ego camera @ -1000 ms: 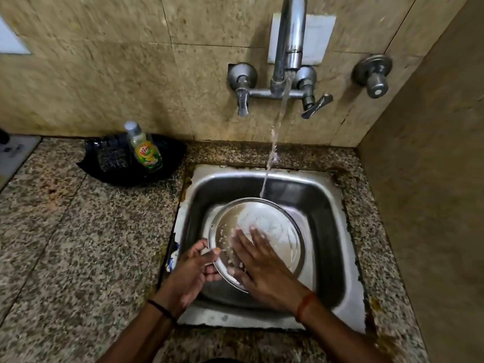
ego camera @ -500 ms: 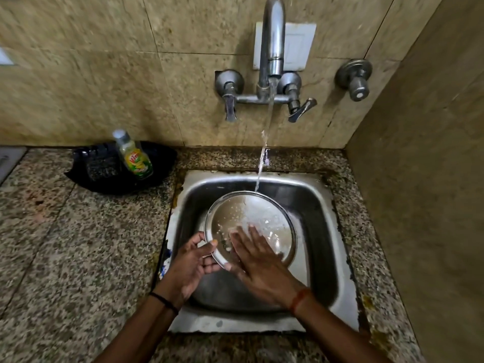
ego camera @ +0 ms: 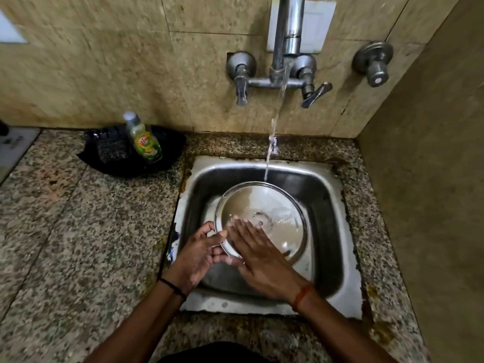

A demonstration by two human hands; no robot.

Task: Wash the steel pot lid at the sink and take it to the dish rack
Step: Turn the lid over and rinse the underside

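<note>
The round steel pot lid [ego camera: 277, 205] is held tilted over the steel sink [ego camera: 327, 195], its hollow side facing me. Water from the wall tap [ego camera: 286, 43] runs onto its far rim and spreads across the inside. My left hand [ego camera: 200, 254] pinches the lid's left edge, thumb on top and fingers behind. My right hand [ego camera: 258, 254] lies flat on the lid's inner surface near the lower left, fingers spread and wet. The lid's lower left part is hidden under my right hand.
A dish-soap bottle [ego camera: 144, 138] stands in a black tray [ego camera: 104, 158] with a scrubber on the speckled granite counter [ego camera: 78, 244], left of the sink. Tap handles [ego camera: 241, 82] and a separate valve [ego camera: 374, 64] stick out of the tiled wall. A side wall closes the right.
The soapy film on the lid has rinsed away, leaving clear water on it. My right hand slid slightly down and left across the inside. The left hand's hold is unchanged.
</note>
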